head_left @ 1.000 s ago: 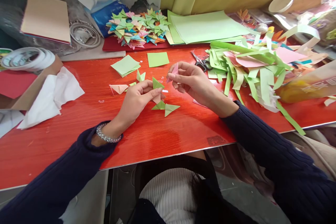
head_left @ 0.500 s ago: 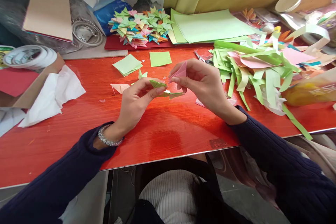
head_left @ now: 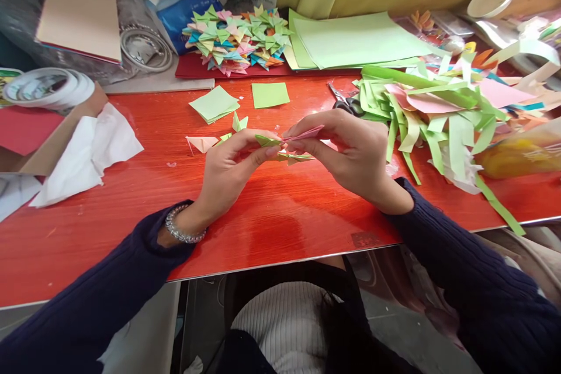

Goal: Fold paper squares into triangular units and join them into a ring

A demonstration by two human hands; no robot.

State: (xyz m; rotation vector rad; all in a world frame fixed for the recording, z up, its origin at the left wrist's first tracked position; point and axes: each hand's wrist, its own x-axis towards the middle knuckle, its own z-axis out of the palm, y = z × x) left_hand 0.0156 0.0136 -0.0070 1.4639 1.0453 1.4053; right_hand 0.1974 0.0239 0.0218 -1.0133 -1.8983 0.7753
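Between thumb and fingers my left hand [head_left: 234, 165] pinches a green folded paper piece [head_left: 265, 141]. A pink folded paper piece [head_left: 310, 132] is gripped by my right hand [head_left: 353, 155], its left end against the green one; whether it is slotted in I cannot tell. Yellowish folded paper [head_left: 298, 158] shows just below the fingers. Behind my left hand lie a peach folded piece [head_left: 202, 144] and a pale green folded piece [head_left: 239, 123] on the red table [head_left: 263, 216].
Light green paper squares [head_left: 214, 104] and a brighter green square [head_left: 270, 94] lie farther back. Scissors [head_left: 346, 100] rest beside heaped paper strips [head_left: 432, 111]. Colourful folded-paper rings [head_left: 236, 41] stand at the back, large green sheets [head_left: 359, 41] beside them. Tape rolls [head_left: 48, 87] are at left.
My right hand has moved slightly right and down, and the pink piece has tilted from upright to nearly flat, meeting the green piece. The left hand has hardly moved.
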